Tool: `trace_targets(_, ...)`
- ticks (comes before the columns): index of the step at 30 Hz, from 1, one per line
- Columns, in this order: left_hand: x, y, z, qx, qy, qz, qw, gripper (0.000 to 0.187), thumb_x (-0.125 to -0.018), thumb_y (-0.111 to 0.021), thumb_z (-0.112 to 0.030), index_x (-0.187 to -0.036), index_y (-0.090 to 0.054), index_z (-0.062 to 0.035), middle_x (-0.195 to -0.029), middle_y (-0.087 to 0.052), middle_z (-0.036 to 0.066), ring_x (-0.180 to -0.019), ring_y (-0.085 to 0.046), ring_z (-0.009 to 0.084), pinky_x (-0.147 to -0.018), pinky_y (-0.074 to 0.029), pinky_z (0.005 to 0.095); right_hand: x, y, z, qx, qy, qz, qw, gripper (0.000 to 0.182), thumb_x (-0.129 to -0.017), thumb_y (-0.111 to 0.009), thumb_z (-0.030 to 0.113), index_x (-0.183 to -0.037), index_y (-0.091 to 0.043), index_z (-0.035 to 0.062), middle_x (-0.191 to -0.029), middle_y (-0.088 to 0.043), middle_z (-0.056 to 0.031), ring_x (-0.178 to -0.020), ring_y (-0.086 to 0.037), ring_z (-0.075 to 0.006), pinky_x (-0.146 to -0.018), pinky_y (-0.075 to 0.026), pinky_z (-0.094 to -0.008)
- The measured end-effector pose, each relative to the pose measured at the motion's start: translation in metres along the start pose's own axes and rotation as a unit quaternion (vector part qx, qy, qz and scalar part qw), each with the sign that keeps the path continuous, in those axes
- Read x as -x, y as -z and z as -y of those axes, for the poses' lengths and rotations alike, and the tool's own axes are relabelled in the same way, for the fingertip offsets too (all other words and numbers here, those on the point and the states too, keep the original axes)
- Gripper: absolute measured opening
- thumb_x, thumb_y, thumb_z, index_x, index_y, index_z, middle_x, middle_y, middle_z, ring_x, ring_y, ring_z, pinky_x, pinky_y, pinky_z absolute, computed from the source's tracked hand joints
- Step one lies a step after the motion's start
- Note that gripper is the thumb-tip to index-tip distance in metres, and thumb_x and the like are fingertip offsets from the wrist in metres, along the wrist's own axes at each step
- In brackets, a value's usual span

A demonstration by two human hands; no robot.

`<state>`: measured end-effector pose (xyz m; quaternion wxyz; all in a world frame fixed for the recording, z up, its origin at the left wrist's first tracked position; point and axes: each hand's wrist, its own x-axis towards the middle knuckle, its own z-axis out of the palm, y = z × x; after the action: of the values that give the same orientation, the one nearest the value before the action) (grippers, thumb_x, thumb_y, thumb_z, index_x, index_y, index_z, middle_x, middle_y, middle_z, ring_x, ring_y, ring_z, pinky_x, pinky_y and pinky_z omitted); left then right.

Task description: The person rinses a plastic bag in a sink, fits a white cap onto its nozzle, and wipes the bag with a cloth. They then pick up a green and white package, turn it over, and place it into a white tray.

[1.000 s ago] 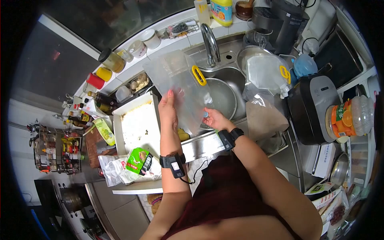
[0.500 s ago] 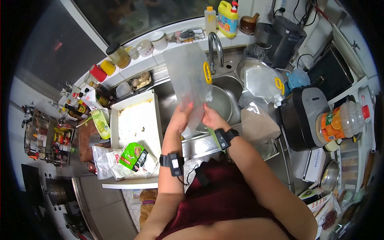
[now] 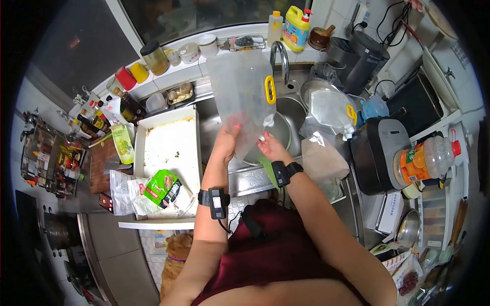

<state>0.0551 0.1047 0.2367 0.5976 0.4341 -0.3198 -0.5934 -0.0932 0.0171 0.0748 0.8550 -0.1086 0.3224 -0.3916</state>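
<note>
A clear plastic bag [image 3: 237, 84] with a yellow handle [image 3: 270, 90] and a white spout [image 3: 268, 121] hangs upright over the sink [image 3: 207, 125]. My left hand [image 3: 228, 137] grips its lower left part, with some fingers showing blurred through the plastic. Near the bottom right corner, below the spout, my right hand [image 3: 272, 147] has its fingers pinched together at a small white piece. Behind the hands, a round basin [image 3: 282, 133] sits in the sink under the tap [image 3: 279, 56]. A similar bag [image 3: 328, 111] lies to the right.
Left of the sink is a white tray [image 3: 168, 153] with a green packet [image 3: 162, 187] at its front. Jars and bottles line the sill. A black appliance [image 3: 380, 153] and a large bottle [image 3: 426, 160] stand at the right. A dog [image 3: 176, 257] is on the floor.
The view has shifted slightly. The bag's spout now shows more fully, and my right hand has come away from the bag's face to a small white piece below the spout.
</note>
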Motion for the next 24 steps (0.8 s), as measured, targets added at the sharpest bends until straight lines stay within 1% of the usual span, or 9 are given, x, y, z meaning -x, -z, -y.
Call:
trace_targets(3, -0.004, 0.005, 0.003, 0.0, -0.008, -0.016, 1.0, 0.037, -0.093, -0.039, -0.009, -0.13, -0.04, -0.0107, -0.125, -0.049, 0.011, -0.096, -0.056, 0.0235, -0.081, -0.048, 0.034, 0.006, 0.002, 0.001, 0.017, -0.01, -0.054, 0.998, 0.029, -0.092, -0.046, 0.013, -0.12, -0.04, 0.0056, -0.106, -0.051, -0.0102, -0.091, -0.056, -0.0248, -0.07, -0.052, -0.0287)
trace_targets(6, -0.006, 0.007, 0.0, -0.015, -0.005, -0.034, 0.999, 0.037, -0.093, -0.039, -0.009, -0.129, -0.041, -0.0113, -0.125, -0.05, 0.011, -0.097, -0.056, 0.0235, -0.079, -0.048, 0.0331, 0.009, -0.006, 0.001, 0.063, 0.029, -0.083, 0.994, 0.03, -0.092, -0.045, 0.009, -0.12, -0.039, 0.0046, -0.103, -0.051, -0.0117, -0.086, -0.057, -0.0243, -0.065, -0.053, -0.0249)
trace_targets(9, -0.006, 0.008, -0.001, -0.012, 0.002, -0.049, 0.999, 0.037, -0.092, -0.039, -0.009, -0.129, -0.041, -0.0123, -0.125, -0.05, 0.01, -0.098, -0.056, 0.0244, -0.078, -0.047, 0.0336, -0.006, -0.005, 0.011, 0.072, 0.015, -0.093, 0.993, 0.031, -0.092, -0.044, 0.008, -0.122, -0.038, 0.0047, -0.103, -0.051, -0.0117, -0.085, -0.057, -0.0231, -0.068, -0.052, -0.0262)
trace_targets(12, -0.006, 0.012, -0.004, 0.027, -0.004, -0.048, 0.998, 0.038, -0.092, -0.04, -0.009, -0.13, -0.04, -0.0127, -0.125, -0.05, 0.011, -0.1, -0.055, 0.0265, -0.078, -0.047, 0.0352, -0.013, -0.009, 0.021, -0.001, 0.048, -0.128, 0.991, 0.027, -0.091, -0.042, 0.006, -0.118, -0.039, 0.0037, -0.106, -0.049, -0.0141, -0.092, -0.056, -0.0277, -0.075, -0.052, -0.0314)
trace_targets(14, -0.005, 0.014, -0.008, 0.05, -0.017, -0.048, 0.997, 0.037, -0.092, -0.042, -0.01, -0.129, -0.041, -0.0123, -0.125, -0.05, 0.011, -0.101, -0.055, 0.0279, -0.077, -0.047, 0.0364, -0.017, -0.011, 0.027, 0.004, 0.067, -0.107, 0.992, 0.031, -0.092, -0.042, 0.007, -0.122, -0.038, 0.0052, -0.106, -0.05, -0.0128, -0.09, -0.056, -0.0254, -0.075, -0.052, -0.0313)
trace_targets(15, -0.005, 0.015, -0.01, 0.055, -0.015, -0.053, 0.997, 0.037, -0.092, -0.04, -0.009, -0.129, -0.041, -0.0123, -0.124, -0.05, 0.012, -0.1, -0.056, 0.0276, -0.076, -0.047, 0.0352, -0.018, -0.012, 0.03, 0.006, 0.076, -0.096, 0.992, 0.032, -0.092, -0.042, 0.008, -0.124, -0.037, 0.006, -0.106, -0.051, -0.0122, -0.089, -0.057, -0.0242, -0.076, -0.052, -0.0312)
trace_targets(17, -0.005, 0.019, -0.014, 0.066, -0.01, -0.062, 0.996, 0.036, -0.092, -0.036, -0.006, -0.127, -0.042, -0.0122, -0.122, -0.051, 0.012, -0.097, -0.057, 0.0269, -0.072, -0.048, 0.033, -0.019, -0.015, 0.034, 0.005, 0.087, -0.06, 0.994, 0.032, -0.092, -0.042, 0.007, -0.124, -0.038, 0.0057, -0.108, -0.051, -0.0127, -0.093, -0.056, -0.025, -0.078, -0.051, -0.0323)
trace_targets(21, -0.002, 0.023, -0.018, 0.075, -0.009, -0.067, 0.995, 0.035, -0.092, -0.037, -0.007, -0.127, -0.041, -0.01, -0.121, -0.051, 0.015, -0.096, -0.057, 0.0283, -0.07, -0.049, 0.0341, -0.017, -0.021, 0.039, 0.018, 0.099, -0.022, 0.995, 0.033, -0.091, -0.044, 0.004, -0.124, -0.038, 0.0046, -0.111, -0.051, -0.0141, -0.1, -0.055, -0.0257, -0.082, -0.05, -0.0334)
trace_targets(24, -0.003, 0.027, -0.018, 0.086, -0.011, -0.07, 0.994, 0.035, -0.092, -0.038, -0.007, -0.128, -0.039, -0.0084, -0.12, -0.052, 0.016, -0.096, -0.058, 0.0291, -0.069, -0.05, 0.0347, -0.018, -0.022, 0.041, -0.002, 0.106, 0.025, 0.994, 0.033, -0.09, -0.046, 0.004, -0.123, -0.039, 0.0034, -0.11, -0.052, -0.0128, -0.1, -0.055, -0.0245, -0.085, -0.049, -0.0321)
